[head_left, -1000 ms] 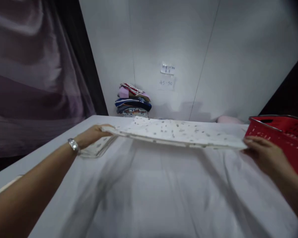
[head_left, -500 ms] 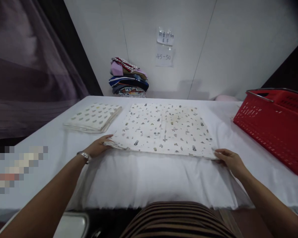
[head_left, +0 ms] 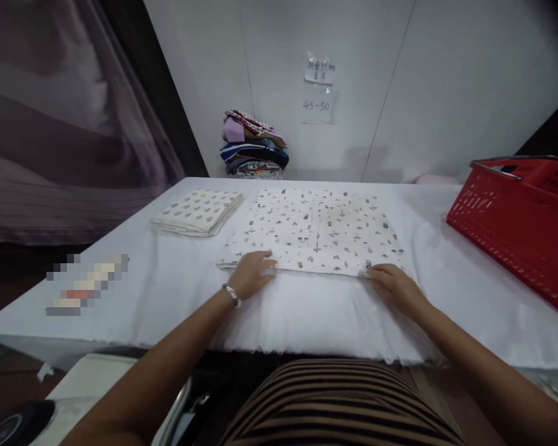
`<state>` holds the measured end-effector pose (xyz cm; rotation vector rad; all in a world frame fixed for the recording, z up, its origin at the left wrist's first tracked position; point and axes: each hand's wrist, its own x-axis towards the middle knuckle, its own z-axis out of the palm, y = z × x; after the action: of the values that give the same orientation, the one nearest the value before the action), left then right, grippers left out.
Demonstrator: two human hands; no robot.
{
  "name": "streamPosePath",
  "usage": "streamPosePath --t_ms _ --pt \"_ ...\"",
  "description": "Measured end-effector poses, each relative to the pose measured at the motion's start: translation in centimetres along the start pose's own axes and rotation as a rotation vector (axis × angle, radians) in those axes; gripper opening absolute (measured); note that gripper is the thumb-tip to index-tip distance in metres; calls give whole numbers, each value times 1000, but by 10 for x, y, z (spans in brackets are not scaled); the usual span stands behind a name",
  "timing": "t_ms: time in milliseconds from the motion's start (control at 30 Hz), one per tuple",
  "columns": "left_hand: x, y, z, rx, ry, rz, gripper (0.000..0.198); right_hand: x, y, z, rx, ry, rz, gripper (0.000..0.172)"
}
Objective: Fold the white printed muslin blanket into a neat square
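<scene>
Both hands have come inward along the near edge of the patterned white cloth (head_left: 288,217) since the earlier frame, where they were at its two near corners; the left hand (head_left: 252,275) is now well in from the left corner, and the right hand (head_left: 400,290) is close to the right one, partly hiding it; the cloth lies flat in layers at the middle of the white-covered desk (head_left: 451,291), between the folded cloth with grey prints (head_left: 198,212) on the left and the red basket (head_left: 521,229) on the right.

The left fingers are slightly spread at the edge, the right fingers are held nearer together on it; I cannot tell whether either hand pinches the layers or only rests on them, since the thumbs are unclear.

To square this edge well, light and equal pressure from both hands seems best; a stronger pull on one side could skew the rectangle; the left near corner, where layers show, deserves a check that they sit flush; the faint crease running away from the edge probably calls for flat fingers, smoothing outward; the desk covering ripples in front, so pressing too hard could drag it along.
</scene>
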<state>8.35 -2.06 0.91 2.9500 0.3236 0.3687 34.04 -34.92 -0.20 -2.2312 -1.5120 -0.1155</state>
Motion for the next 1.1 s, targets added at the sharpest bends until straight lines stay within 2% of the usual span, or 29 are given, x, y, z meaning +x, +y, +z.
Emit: streamPosePath --t_ms 67,167,300,400,533,667,733,867,1100 --pt "15 24 14 -29 -11 84 29 15 -12 9 34 -49 -45 26" --pt "33 38 26 -30 -17 130 21 32 -19 18 21 -115 -44 26" --pt "44 33 31 6 -6 138 25 39 -19 22 25 -158 6 28" --pt "47 28 33 34 26 119 28 38 -16 23 65 -97 28 29" --pt "49 30 35 54 67 125 25 39 -12 25 100 -59 -18 28" --pt "48 34 34 111 100 161 22 42 -10 26 -14 90 -92 30" --pt "48 36 33 160 106 170 21 42 -11 27 -86 115 -134 30" --pt "46 37 34 220 71 202 20 40 -13 30 -140 23 -206 29" --pt "43 39 36 255 100 218 19 38 -19 24 -182 -61 -272 30"
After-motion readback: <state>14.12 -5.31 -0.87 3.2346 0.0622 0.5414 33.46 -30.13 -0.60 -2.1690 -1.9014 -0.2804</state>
